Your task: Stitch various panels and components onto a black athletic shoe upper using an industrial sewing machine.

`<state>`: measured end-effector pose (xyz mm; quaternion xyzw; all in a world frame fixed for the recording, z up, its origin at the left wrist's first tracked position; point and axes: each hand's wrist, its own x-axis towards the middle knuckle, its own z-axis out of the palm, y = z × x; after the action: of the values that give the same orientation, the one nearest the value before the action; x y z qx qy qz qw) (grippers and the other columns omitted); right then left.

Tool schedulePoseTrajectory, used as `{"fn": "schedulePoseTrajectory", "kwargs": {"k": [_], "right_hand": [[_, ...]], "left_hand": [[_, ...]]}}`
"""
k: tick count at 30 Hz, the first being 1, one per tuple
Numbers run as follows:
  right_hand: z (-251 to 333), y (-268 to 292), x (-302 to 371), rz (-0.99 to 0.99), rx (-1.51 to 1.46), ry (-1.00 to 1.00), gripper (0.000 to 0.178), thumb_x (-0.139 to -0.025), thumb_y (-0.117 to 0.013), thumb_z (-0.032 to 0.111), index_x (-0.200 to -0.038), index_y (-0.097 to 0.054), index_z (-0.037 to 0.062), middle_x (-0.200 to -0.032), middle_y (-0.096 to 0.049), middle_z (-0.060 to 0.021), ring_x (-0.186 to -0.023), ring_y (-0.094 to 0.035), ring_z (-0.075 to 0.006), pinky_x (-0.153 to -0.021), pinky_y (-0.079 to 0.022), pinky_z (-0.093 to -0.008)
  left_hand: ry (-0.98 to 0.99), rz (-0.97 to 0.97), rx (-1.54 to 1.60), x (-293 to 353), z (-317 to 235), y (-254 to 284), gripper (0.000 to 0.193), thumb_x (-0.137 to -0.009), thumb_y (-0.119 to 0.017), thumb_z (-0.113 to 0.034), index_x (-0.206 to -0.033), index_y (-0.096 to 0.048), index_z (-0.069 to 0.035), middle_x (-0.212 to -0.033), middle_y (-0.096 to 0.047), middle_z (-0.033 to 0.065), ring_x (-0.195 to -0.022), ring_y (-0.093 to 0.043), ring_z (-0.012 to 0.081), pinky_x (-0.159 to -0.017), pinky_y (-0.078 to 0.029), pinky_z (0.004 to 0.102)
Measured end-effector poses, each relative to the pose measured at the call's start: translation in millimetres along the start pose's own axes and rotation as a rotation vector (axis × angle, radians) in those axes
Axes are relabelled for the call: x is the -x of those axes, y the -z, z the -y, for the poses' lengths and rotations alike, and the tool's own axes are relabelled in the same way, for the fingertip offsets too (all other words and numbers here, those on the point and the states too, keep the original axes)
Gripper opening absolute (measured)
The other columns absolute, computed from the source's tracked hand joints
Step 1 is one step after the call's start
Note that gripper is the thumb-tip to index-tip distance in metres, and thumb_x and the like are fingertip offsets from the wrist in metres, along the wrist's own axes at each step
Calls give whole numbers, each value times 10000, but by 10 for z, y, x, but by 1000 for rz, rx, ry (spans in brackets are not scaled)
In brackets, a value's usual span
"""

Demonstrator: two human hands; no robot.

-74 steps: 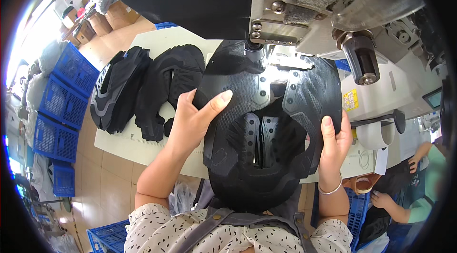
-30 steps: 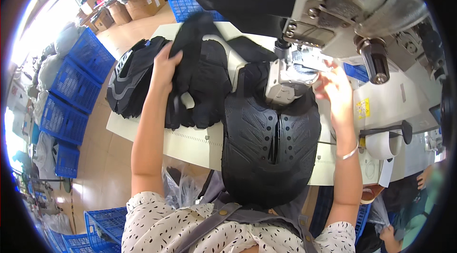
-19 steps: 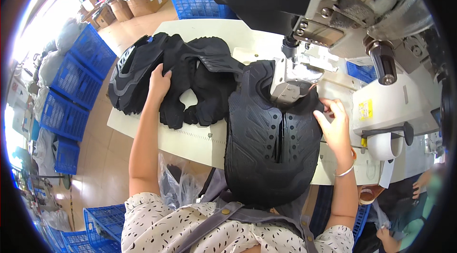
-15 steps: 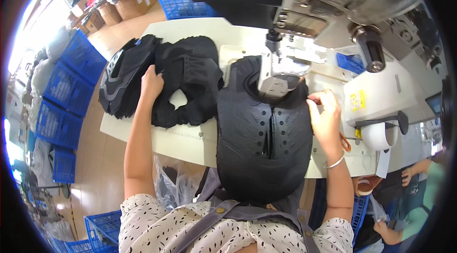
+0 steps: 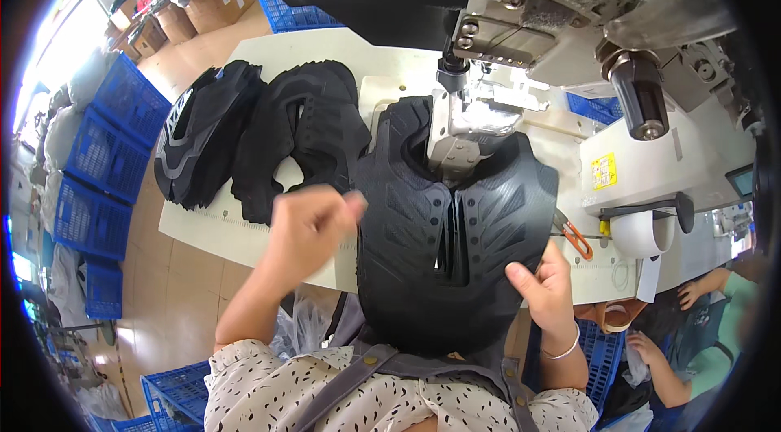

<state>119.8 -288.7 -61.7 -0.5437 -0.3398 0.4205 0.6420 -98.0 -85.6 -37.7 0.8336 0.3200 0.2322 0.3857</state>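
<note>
A stack of black shoe uppers (image 5: 407,269), with eyelet holes along a centre slit, lies beneath the sewing machine's head (image 5: 468,135) and reaches over the table's near edge. My right hand (image 5: 547,290) pinches the right edge of the top upper, thumb above and fingers partly hidden beneath. Just left of the stack, my left hand (image 5: 313,233) is slightly blurred, its fingers curled with nothing seen in them. Beyond it sit a second pile of black uppers (image 5: 325,123) and, farther left, a pile with grey trim (image 5: 207,139).
Orange-handled snips (image 5: 578,241) lie right of the uppers, near a white cup-shaped holder (image 5: 639,234). Blue crates (image 5: 102,155) line the floor at left. A co-worker's arm (image 5: 663,367) shows at lower right. Cardboard boxes (image 5: 213,5) stand at the back left.
My left hand has left the left-hand piles and come right and nearer. My right hand has slid nearer along the edge, and the top upper is shifted and turned.
</note>
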Motion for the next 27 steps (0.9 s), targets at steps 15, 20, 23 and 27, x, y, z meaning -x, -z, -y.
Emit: {"fn": "schedulePoseTrajectory", "kwargs": {"k": [15, 20, 23, 27], "right_hand": [[75, -239, -295, -214, -286, 385, 389, -847, -445, 29, -1229, -396, -31, -1176, -514, -103, -1057, -511, -187, -933, -386, -295], [117, -249, -423, -298, -426, 240, 373, -856, -425, 22, -1227, -404, -18, -1171, -516, -119, -1037, -527, -192, -909, -414, -314], [140, -213, -480, -255, -507, 174, 392, -858, -425, 24, -1248, -388, -3, -1172, -519, -112, -1040, -530, -193, -912, -419, -319], [176, -243, -501, -266, -427, 315, 423, -850, -436, 18, -1267, -367, -6, -1178, -515, -114, -1053, -525, -193, -922, -410, -314]], "left_hand": [[139, 338, 1170, -14, -483, -365, 309, -912, -419, -101, -1168, -444, 71, -1098, -575, 187, -983, -576, 216, -845, -479, 339], [180, 209, 1263, -303, -608, -436, 308, -863, -416, -93, -1065, -521, 114, -1019, -601, 232, -907, -611, 263, -822, -488, 355], [117, 302, 1213, -384, -591, -368, 286, -885, -421, -50, -1129, -469, 92, -1040, -599, 200, -925, -603, 231, -808, -500, 343], [119, 318, 1179, -389, -595, -333, 264, -888, -416, -46, -1094, -491, 102, -1016, -607, 205, -905, -611, 232, -795, -506, 343]]}}
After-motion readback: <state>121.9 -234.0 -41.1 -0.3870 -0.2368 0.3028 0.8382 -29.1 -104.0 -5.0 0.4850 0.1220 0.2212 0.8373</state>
